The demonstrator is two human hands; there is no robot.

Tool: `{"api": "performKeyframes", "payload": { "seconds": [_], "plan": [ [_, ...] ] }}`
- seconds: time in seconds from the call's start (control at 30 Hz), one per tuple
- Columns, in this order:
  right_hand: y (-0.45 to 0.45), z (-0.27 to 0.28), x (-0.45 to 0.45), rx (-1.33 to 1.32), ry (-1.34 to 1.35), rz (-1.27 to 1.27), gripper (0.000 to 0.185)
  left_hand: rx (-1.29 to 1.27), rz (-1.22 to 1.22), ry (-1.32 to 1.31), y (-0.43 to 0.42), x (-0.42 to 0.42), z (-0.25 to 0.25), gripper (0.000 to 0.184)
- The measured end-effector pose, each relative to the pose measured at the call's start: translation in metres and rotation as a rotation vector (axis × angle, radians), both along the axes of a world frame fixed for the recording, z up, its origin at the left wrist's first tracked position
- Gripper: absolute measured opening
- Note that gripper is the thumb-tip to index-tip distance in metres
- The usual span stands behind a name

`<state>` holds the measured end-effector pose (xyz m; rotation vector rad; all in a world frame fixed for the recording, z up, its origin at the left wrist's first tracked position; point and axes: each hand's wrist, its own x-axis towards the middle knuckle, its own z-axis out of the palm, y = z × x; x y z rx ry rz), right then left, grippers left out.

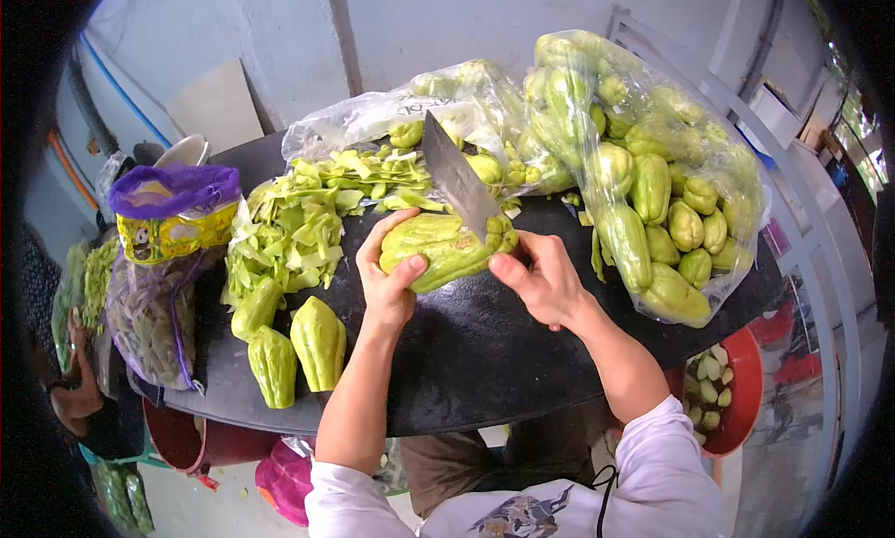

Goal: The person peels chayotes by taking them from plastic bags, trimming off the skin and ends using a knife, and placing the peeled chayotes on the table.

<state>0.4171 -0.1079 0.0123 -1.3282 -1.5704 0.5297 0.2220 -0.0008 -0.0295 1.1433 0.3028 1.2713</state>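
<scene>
A green chayote (433,249) lies sideways above the table's middle, with my left hand (390,269) wrapped round its left end, thumb in front. My right hand (543,275) is closed on a knife; its handle is hidden by the fingers and the chayote. The wide knife blade (457,176) points up and left behind the chayote's right end. My right thumb is at that end of the chayote. Several loose chayotes, one of them an upright chayote (318,342), rest on the table left of my left forearm.
Green peelings (289,226) are heaped on the black table (447,370). A large clear bag of chayotes (653,184) stands at right. At left is a purple mesh bag (154,314) under a yellow bag (177,230). Below right, a red tub (749,379) holds pale pieces.
</scene>
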Motion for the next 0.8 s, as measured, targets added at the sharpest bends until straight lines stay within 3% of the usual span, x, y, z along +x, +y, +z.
{"api": "performKeyframes", "payload": {
  "seconds": [0.03, 0.1, 0.23, 0.33, 0.37, 0.43, 0.6, 0.67, 0.77, 0.8],
  "plan": [
    [-0.001, 0.002, 0.003, 0.003, -0.003, -0.002, 0.057, 0.041, 0.084, 0.024, -0.001, 0.003, 0.0, 0.07],
    [-0.003, 0.006, 0.006, -0.35, 0.246, 0.03, 0.06, 0.086, 0.128, 0.051, -0.006, 0.008, 0.002, 0.065],
    [-0.004, 0.003, 0.013, -0.388, 0.464, 0.245, 0.056, 0.042, 0.346, 0.194, -0.003, 0.018, 0.002, 0.055],
    [0.0, -0.001, 0.013, -0.369, 0.511, 0.247, 0.057, -0.574, -0.06, -0.038, 0.004, 0.007, 0.009, 0.064],
    [0.002, -0.002, 0.012, -0.38, 0.57, 0.208, 0.058, -0.57, -0.049, -0.032, 0.001, 0.005, 0.013, 0.064],
    [0.008, -0.01, 0.015, -0.443, 0.673, 0.192, 0.056, -0.772, -0.303, -0.215, -0.007, 0.004, 0.018, 0.072],
    [0.011, -0.017, 0.014, -0.374, 0.635, 0.129, 0.047, -0.77, -0.475, -0.28, -0.014, 0.012, 0.011, 0.074],
    [0.013, -0.018, 0.011, -0.305, 0.578, 0.137, 0.043, -0.707, -0.649, -0.274, -0.011, 0.013, 0.002, 0.064],
    [0.01, -0.015, 0.006, -0.243, 0.552, 0.148, 0.035, -0.573, -0.592, -0.201, -0.015, 0.014, 0.002, 0.058],
    [0.009, -0.014, 0.003, -0.218, 0.513, 0.123, 0.031, -0.594, -0.423, -0.105, -0.021, 0.015, 0.011, 0.065]
  ]
}}
